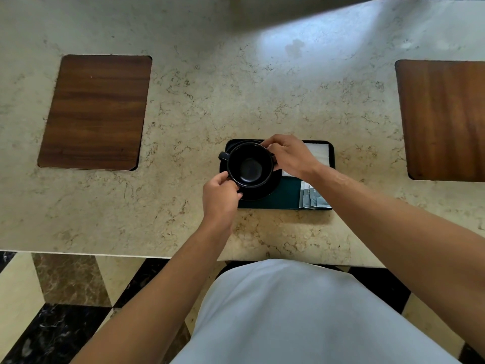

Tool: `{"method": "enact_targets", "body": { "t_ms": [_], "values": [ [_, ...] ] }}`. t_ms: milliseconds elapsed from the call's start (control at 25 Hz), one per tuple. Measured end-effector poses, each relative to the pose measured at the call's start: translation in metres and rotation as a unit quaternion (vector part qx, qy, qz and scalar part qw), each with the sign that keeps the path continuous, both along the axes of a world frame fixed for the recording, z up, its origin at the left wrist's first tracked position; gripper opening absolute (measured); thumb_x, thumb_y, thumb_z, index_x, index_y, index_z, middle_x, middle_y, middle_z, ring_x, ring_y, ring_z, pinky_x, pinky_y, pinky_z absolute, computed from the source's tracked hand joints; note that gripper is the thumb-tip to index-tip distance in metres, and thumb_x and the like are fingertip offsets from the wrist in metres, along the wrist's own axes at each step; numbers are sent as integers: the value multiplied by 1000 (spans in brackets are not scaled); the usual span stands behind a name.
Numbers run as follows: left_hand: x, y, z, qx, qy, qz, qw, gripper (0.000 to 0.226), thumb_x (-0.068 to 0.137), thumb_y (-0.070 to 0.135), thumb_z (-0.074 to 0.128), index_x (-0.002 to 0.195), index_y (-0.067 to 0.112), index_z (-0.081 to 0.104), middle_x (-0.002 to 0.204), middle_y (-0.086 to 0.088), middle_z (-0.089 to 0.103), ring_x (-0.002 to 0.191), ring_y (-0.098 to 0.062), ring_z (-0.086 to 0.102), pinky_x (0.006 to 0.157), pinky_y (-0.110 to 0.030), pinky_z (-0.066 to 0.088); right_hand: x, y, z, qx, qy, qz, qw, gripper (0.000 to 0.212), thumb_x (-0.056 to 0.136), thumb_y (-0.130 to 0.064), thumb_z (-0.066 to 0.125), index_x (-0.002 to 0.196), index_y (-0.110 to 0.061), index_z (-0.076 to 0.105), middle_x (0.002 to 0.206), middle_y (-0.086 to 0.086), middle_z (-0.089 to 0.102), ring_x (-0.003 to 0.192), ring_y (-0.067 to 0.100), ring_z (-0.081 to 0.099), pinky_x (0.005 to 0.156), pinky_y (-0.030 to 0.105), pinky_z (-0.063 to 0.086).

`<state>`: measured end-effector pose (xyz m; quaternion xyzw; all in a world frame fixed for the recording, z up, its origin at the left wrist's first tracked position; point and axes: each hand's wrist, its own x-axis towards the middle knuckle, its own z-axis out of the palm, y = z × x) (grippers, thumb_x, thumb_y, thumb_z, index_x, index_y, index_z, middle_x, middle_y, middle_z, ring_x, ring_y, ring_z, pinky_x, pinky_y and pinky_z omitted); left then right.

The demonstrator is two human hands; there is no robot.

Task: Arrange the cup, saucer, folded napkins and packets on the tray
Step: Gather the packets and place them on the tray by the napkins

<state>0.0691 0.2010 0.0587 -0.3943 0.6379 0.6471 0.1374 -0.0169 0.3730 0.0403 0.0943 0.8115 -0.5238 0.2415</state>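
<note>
A black cup (249,165) stands on a black saucer (265,191) at the left end of a dark rectangular tray (278,199). Its handle points to the upper left. My left hand (220,197) grips the cup's near-left rim and the saucer's edge. My right hand (288,153) pinches the cup's far-right rim. White folded napkins (319,152) lie in the tray's far right corner, partly under my right hand. Several grey packets (313,199) are fanned in the near right corner, partly covered by my right forearm.
The tray rests on a beige marble table (236,88) close to its near edge. Two wooden inlays sit in the tabletop, one at the left (95,111) and one at the right (446,119). A checkered floor shows below.
</note>
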Motion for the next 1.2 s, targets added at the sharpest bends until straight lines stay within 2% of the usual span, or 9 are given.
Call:
{"method": "enact_targets", "body": {
  "t_ms": [160,320,480,680,800,920,1200],
  "values": [
    [-13,-6,-1,-20,0,-2,1000,38,95,-1,52,128,12,65,111,-2,72,99,-14,71,84,-30,61,7,5,-6,7,-9,-27,1000,22,103,-21,51,112,-12,69,107,5,73,90,22,77,79,41,66],
    [-31,-11,-4,-35,-9,-1,999,36,90,-1,52,119,11,69,101,-2,75,93,-15,73,85,-37,62,19,8,-11,4,-27,-68,997,14,100,-23,60,110,-16,67,103,1,73,82,15,77,81,39,65],
    [-45,-14,-5,-30,-12,-27,999,36,89,-3,51,111,14,73,96,-2,77,92,-17,73,86,-44,63,35,7,-13,-36,-48,-94,994,26,99,-17,56,123,-16,65,99,5,75,83,19,78,85,43,64],
    [-56,-13,-4,-30,-14,-41,999,34,88,0,51,108,16,73,98,-3,75,89,-18,72,76,-42,65,45,5,-8,-75,-51,-101,991,39,100,-12,52,136,-21,64,97,4,78,85,18,79,87,41,64],
    [-58,-13,-4,-30,-14,-43,999,34,88,0,50,106,16,73,96,-3,76,88,-19,73,71,-40,65,50,2,-6,-78,-53,-116,989,40,100,-12,52,137,-23,63,99,3,76,85,19,79,89,42,63],
    [-57,-15,-3,-30,-12,-49,998,35,88,-2,49,107,16,73,96,-1,75,85,-16,73,65,-34,64,52,1,-5,-83,-51,-133,986,39,99,-12,53,136,-22,64,92,0,77,84,19,79,89,42,63],
    [-57,-13,-2,-32,-6,-42,999,29,91,1,54,102,19,73,91,3,75,81,-12,72,65,-33,65,53,-2,-4,-73,-47,-139,986,38,100,-11,53,135,-21,63,98,2,76,84,20,79,89,43,63]
  ]
}}
